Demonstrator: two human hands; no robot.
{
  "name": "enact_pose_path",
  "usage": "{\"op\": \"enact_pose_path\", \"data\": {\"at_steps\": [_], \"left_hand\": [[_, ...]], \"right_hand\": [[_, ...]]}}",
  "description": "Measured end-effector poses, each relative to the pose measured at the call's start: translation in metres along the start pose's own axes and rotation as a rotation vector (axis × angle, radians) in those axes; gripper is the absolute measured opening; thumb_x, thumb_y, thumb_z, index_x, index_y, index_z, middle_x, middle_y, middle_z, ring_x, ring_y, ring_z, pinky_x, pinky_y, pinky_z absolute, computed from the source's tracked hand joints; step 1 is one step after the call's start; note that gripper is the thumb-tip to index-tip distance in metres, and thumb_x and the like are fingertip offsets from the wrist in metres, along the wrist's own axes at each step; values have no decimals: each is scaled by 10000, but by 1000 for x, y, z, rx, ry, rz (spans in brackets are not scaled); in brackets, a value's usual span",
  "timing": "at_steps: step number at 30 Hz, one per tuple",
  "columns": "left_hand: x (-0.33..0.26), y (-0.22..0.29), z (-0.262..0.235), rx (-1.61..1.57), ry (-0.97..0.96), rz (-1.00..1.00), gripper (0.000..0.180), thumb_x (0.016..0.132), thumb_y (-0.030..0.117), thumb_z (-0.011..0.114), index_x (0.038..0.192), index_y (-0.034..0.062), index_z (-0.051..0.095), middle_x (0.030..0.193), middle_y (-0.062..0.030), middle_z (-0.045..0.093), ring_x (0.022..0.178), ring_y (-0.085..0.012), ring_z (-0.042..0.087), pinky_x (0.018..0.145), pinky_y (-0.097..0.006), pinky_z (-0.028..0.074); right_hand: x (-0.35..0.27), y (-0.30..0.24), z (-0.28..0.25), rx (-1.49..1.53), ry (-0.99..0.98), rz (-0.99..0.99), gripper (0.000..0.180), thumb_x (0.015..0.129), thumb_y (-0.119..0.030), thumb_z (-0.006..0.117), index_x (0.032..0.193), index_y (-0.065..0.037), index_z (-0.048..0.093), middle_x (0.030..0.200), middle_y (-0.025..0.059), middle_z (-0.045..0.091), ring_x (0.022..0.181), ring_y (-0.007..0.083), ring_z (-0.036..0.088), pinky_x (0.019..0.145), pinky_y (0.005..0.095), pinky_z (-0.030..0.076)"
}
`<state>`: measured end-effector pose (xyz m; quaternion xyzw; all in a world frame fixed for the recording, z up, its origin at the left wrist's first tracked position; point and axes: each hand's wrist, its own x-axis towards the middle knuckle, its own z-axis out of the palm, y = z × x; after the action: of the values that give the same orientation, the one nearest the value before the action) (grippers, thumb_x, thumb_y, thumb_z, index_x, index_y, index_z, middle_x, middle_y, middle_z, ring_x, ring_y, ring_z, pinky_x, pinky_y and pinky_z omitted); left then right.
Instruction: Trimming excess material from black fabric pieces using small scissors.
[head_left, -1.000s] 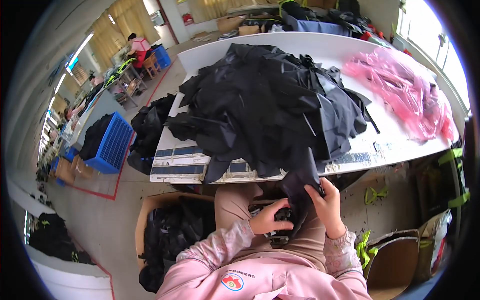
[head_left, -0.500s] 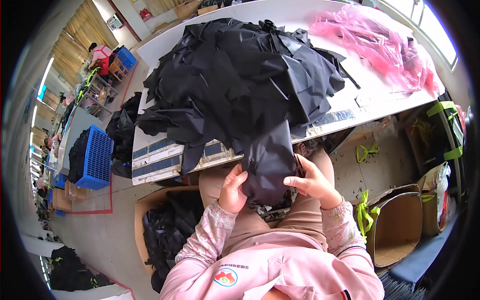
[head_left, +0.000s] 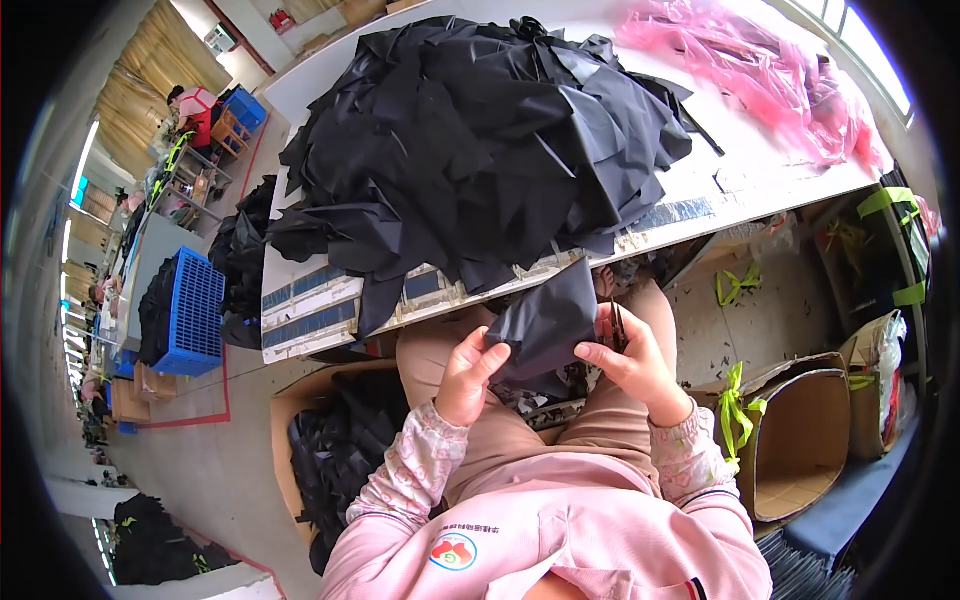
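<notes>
Head view, far left: a blue crate [head_left: 195, 315] is standing on the floor [head_left: 205, 460], and beyond it a co-worker [head_left: 197, 115] in a red apron is leaning forward.
Left cardboard box [head_left: 283, 425]: it is sitting beside the person's left leg, holding black scraps [head_left: 345, 440].
Black pile [head_left: 480, 150]: loose sheets are lying heaped on the white bench [head_left: 760, 165], some hanging over its near edge.
Left hand [head_left: 465, 380]: it is pinching the left edge of the black fabric piece [head_left: 545, 325], thumb on top.
Black fabric piece: it is stretching between both hands above the lap, just off the bench's near edge.
Right hand [head_left: 640, 365]: it is pinching the piece's right edge while also keeping hold of a small dark tool [head_left: 618, 325], whose kind is not showing clearly.
Right cardboard box [head_left: 800, 435]: it is opening toward the person, a yellow-green strip [head_left: 738, 420] hanging at its left.
Pink plastic [head_left: 800, 90]: it is lying crumpled on the bench's right end.
</notes>
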<state>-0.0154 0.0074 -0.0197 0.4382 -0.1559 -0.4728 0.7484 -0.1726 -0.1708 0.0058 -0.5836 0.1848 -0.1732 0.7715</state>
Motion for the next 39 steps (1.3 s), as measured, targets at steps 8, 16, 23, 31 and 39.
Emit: {"op": "enact_pose_path", "data": {"at_steps": [8, 16, 23, 31, 39], "left_hand": [[-5, 4, 14, 10, -55, 7, 409, 807, -60, 651, 1194, 27, 549, 1176, -55, 603, 1059, -129, 576, 963, -289, 443], [-3, -2, 6, 88, 59, 176, 505, 753, -156, 643, 1191, 48, 499, 1121, -69, 611, 1047, -162, 585, 945, -311, 471], [0, 3, 19, 380, 106, 313, 518, 795, -139, 619, 1219, 57, 395, 986, -71, 594, 895, -118, 576, 840, -263, 488], [-7, 1, 47, 481, 29, 415, 646, 824, -142, 595, 1359, 66, 300, 969, -81, 590, 879, -114, 583, 808, -237, 478], [-6, 10, 44, 585, -60, 332, 272, 857, -102, 593, 1110, -5, 614, 1063, -61, 575, 987, -139, 574, 892, -253, 444]], "right_hand": [[-1, 5, -3, -109, 165, -132, 328, 770, -6, 757, 1035, -56, 570, 873, -57, 458, 794, 20, 420, 650, 153, 404], [-2, 7, -10, -155, 295, -164, 343, 791, -29, 743, 1084, -38, 563, 779, -51, 476, 695, 27, 431, 623, 160, 374], [-7, 6, -6, -244, 529, -398, 244, 851, -24, 669, 1078, -20, 579, 892, 31, 612, 714, 67, 546, 617, 201, 441], [-2, 4, 40, -573, 172, -559, 284, 771, -53, 742, 1009, -5, 596, 908, 134, 626, 751, 311, 627, 642, 342, 508], [-1, 3, 27, -530, 125, -521, 168, 801, -45, 706, 913, 5, 591, 780, 129, 586, 669, 296, 608, 580, 330, 471]]}}
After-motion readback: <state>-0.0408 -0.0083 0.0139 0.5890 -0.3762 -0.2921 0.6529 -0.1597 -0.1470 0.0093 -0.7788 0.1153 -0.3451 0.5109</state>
